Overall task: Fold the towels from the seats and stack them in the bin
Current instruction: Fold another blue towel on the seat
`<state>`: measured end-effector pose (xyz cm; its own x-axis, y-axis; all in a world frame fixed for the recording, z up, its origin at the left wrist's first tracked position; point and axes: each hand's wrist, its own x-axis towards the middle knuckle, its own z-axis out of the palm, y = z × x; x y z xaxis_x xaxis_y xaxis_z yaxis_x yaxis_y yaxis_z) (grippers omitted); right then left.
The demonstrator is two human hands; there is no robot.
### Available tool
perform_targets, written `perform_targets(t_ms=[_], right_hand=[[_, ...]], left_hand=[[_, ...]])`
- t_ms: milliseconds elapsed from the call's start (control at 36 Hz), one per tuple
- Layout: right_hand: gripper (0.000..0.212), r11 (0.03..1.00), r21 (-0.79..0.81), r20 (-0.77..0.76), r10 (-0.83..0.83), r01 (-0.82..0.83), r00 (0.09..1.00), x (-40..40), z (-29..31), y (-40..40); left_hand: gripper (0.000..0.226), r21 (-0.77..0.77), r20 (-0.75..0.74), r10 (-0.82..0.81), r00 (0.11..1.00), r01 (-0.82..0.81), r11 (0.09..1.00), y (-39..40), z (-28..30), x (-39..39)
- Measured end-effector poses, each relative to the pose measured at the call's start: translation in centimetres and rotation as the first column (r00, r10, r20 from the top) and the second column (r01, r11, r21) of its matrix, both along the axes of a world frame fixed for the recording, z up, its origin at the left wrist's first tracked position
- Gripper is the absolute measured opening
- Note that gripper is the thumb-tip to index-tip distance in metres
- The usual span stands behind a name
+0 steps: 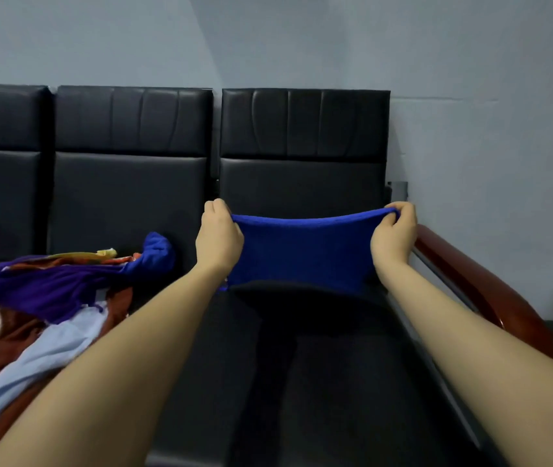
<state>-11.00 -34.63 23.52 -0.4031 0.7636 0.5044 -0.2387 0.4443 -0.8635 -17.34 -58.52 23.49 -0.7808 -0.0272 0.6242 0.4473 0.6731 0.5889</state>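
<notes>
Two hands hold one blue towel (305, 251) stretched in the air above the right-hand seat (302, 348), in front of its backrest. The top edge sags slightly between the two corners; the lower part hangs down toward the seat cushion, and whether the bottom hem touches it cannot be told.

Risks from this position:

1. Corner slip. Each corner is held only by a small pinch of fabric. If either grip loosens while the towel is under tension, that corner probably drops and the fold has to be restarted.
2. Uneven fold. The left corner sits slightly lower than the right. If the corners are brought together without levelling, the edges likely end up misaligned and the folded towel stacks poorly.
3. Snagging. The wooden armrest (470, 281) lies just beside the right forearm, and the pile of unfolded towels (49, 298) lies on the neighbouring seat to the left. A wide swing could catch either one.
4. The bin is not identifiable in view, so the drop-off location must be found before release.

Grip state: the left hand (219, 237) is closed around the towel's upper left corner, fingers curled over the edge. The right hand (394, 235) is likewise clamped on the upper right corner, fingertips bunching the fabric. Neither grip is open.
</notes>
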Motion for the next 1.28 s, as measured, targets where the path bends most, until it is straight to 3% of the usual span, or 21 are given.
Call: perform_targets(t_ms=[139,278,361,472,556,694,861,1111,1278], right_hand=[[0.021,1.0,-0.016,0.062,0.028,-0.027,0.998,1.7,-3.3,-0.5],[0.021,0.999,-0.031,0.154,-0.036,0.041,0.987,2.6,-5.4,-1.4],[0.021,0.995,0.013,0.228,-0.103,0.102,0.968,2.9,-6.5,-1.4],[0.02,0.985,0.115,0.388,-0.167,0.132,0.907,2.9,-7.9,-1.2],[0.021,0.985,0.131,0.47,-0.158,0.108,0.869,2.4,-8.9,-1.4],[0.019,0.999,0.011,0.477,-0.032,0.03,0.878,1.0,-11.1,-1.5],[0.016,0.997,0.079,0.632,-0.043,-0.009,0.774,-0.7,-13.8,-1.1],[0.021,0.973,0.231,0.723,-0.19,0.027,0.664,-2.5,-16.1,-0.2],[0.031,0.951,0.305,0.762,-0.27,0.042,0.589,-3.2,-16.5,0.0]], left_hand=[[0.017,-0.075,0.063,0.054,0.997,-0.049,0.996,-1.0,-3.0,1.4],[0.021,-0.262,0.001,0.138,0.99,-0.133,0.956,-2.0,-5.1,2.1],[0.021,-0.242,0.019,0.092,0.996,-0.085,0.967,-2.2,-5.8,2.5],[0.023,-0.231,0.157,0.091,0.983,-0.053,0.972,-2.5,-7.0,2.5],[0.025,-0.31,0.226,0.107,0.968,-0.033,0.95,-2.4,-8.2,1.8],[0.032,-0.462,0.341,0.155,0.927,0.021,0.887,-1.9,-10.4,0.3],[0.025,-0.59,0.376,0.185,0.908,0.081,0.803,-1.4,-12.7,-1.8],[0.025,-0.513,0.404,0.179,0.897,0.06,0.856,-0.3,-14.3,-3.8],[0.029,-0.539,0.379,0.197,0.904,0.042,0.841,-0.2,-14.7,-5.4]])
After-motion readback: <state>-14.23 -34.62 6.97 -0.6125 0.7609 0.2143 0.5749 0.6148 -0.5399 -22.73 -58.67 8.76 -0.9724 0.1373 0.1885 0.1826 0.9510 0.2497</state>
